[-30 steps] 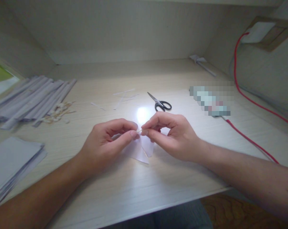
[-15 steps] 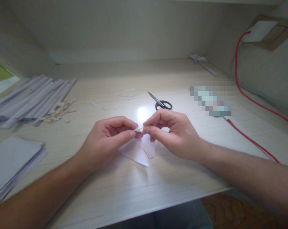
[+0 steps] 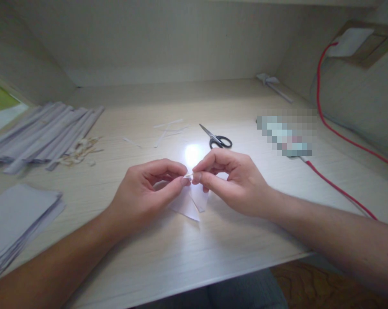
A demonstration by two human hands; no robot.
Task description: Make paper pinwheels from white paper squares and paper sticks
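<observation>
My left hand (image 3: pixel 155 184) pinches a corner of a white piece of paper (image 3: pixel 185 204) between thumb and forefinger. The paper has a slit, and its pointed flaps hang below my fingers, above the table. My right hand (image 3: pixel 232 180), its fingertips almost meeting the left ones, is closed on a thin pale strip or stick (image 3: pixel 190 174) at the paper's centre. Its exact kind is too small to tell. Just beyond my right hand lie scissors (image 3: pixel 217 139) with black handles, blades slightly apart.
Rolled paper tubes (image 3: pixel 46 133) lie at left beside thin sticks with whitish bits (image 3: pixel 81 151). Nearer is a paper stack (image 3: pixel 20 223). Paper scraps (image 3: pixel 169 131) lie mid-table. A paper pinwheel-like piece (image 3: pixel 267 79), a blurred-out object (image 3: pixel 284 135) and a red cable (image 3: pixel 341 186) are at right.
My left hand has shifted slightly to the right, and its fingertips are closer to my right hand. The paper flaps have tilted up a little. My right hand has barely moved.
</observation>
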